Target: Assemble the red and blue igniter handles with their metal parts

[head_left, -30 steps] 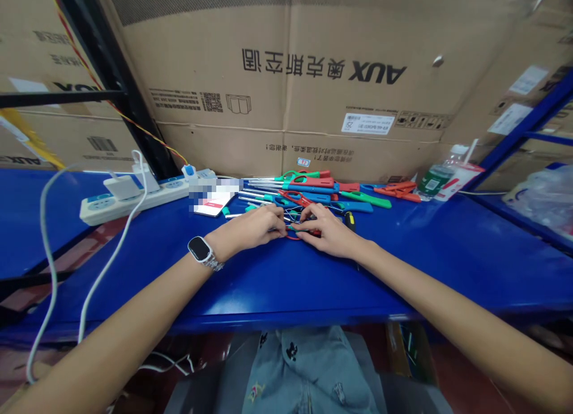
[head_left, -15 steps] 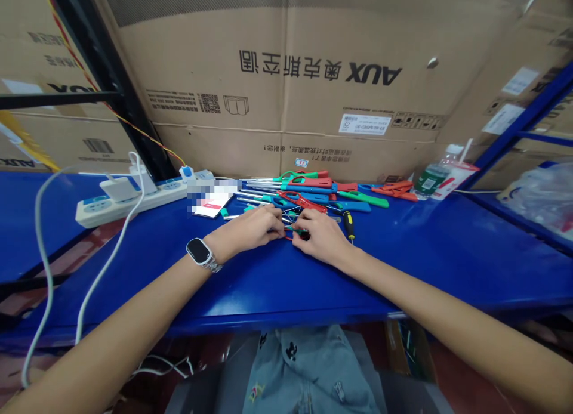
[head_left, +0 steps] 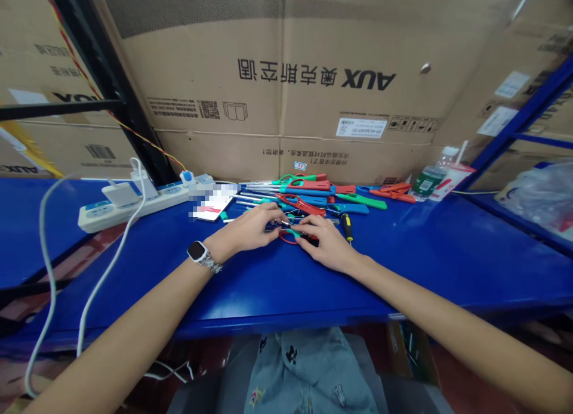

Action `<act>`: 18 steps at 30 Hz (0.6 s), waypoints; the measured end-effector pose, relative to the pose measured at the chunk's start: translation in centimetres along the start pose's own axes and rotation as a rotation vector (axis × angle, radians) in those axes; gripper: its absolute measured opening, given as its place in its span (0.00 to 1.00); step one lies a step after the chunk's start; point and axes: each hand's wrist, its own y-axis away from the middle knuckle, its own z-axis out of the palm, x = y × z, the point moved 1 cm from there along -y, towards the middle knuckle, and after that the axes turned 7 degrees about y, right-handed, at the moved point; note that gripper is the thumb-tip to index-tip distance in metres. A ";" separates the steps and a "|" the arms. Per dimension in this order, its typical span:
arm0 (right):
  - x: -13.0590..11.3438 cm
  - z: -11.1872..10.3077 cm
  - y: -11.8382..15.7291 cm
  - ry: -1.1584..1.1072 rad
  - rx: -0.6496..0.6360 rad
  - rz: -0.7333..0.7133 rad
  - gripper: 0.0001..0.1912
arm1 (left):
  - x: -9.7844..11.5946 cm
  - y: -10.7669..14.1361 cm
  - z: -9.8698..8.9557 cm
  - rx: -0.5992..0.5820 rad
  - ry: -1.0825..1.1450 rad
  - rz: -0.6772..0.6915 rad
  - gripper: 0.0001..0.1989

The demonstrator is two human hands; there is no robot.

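On the blue table, a small red and green piece (head_left: 289, 237) lies between my hands. My right hand (head_left: 326, 241) is closed on it, thumb and fingers pressed together around its right part. My left hand (head_left: 256, 228) is pinched at its left side, near a short metal bit; what its fingertips hold is too small to make out. Just beyond my hands lies a pile of long-nosed lighters with red, blue and green handles (head_left: 308, 186). A yellow and black screwdriver (head_left: 347, 226) rests to the right of my right hand.
A white power strip (head_left: 105, 216) with plugs and cables lies at the left, beside a phone (head_left: 213, 206). Orange pieces (head_left: 396, 191), a green-labelled bottle (head_left: 427, 180) and a cup (head_left: 447, 181) stand or lie back right. A large cardboard box (head_left: 286, 92) forms the back.
My fingers have shifted slightly apart around the piece, and more of its red loop and green part now shows. The view has moved slightly.
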 end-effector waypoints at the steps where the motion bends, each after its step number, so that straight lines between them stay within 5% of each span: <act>1: 0.1 0.0 0.0 -0.040 0.009 0.019 0.18 | -0.1 -0.1 0.2 -0.002 -0.003 0.009 0.11; 10: 0.3 0.0 0.2 0.004 0.055 -0.094 0.10 | -0.8 -0.2 1.2 -0.100 -0.057 0.124 0.12; 18: 0.3 0.2 0.3 -0.038 0.020 0.027 0.09 | 0.0 0.1 1.3 -0.053 -0.061 0.076 0.10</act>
